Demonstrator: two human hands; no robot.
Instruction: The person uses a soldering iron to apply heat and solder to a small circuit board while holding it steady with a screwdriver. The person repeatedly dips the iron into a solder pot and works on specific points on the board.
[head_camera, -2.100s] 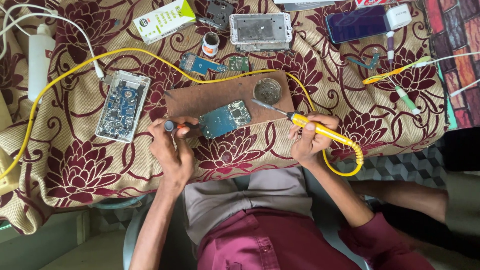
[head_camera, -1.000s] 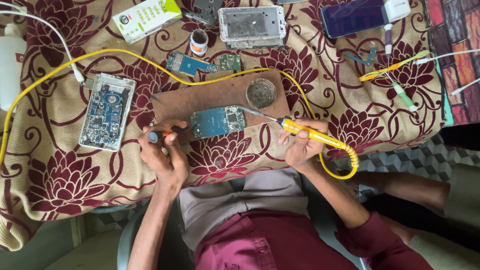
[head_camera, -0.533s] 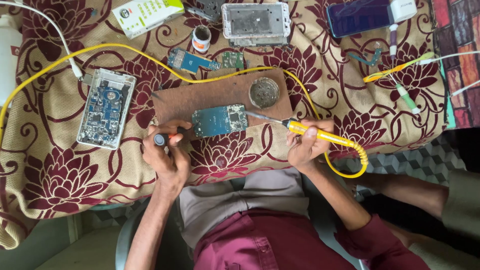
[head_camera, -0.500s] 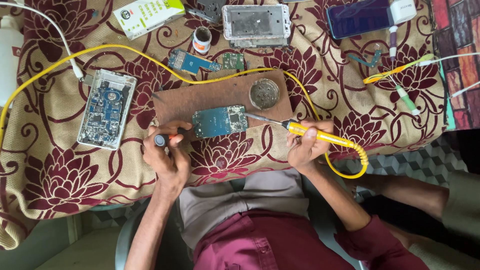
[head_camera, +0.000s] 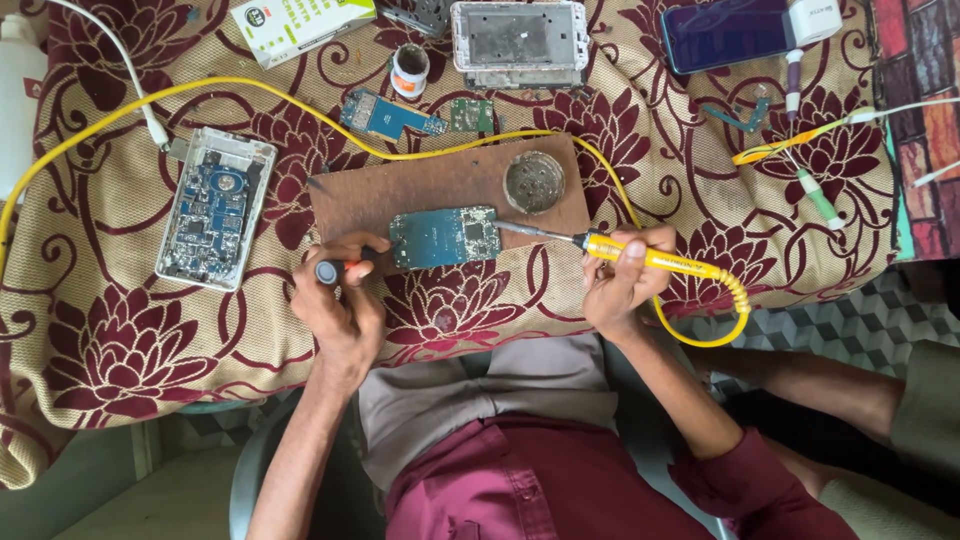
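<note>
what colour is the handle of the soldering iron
Yellow. The soldering iron in the right hand shows best in the head view, its cord yellow too.

White bottle (head_camera: 18, 100) cut off left.

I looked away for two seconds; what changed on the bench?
Little. The board now lies flatter, and the iron has levelled, tip at the board's right edge. The left hand still grips the tool, the right hand the iron.

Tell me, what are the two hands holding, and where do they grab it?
The right hand grips a yellow soldering iron by its handle. The left hand holds a small dark-handled tool near its end, fingers wrapped around it.
</note>
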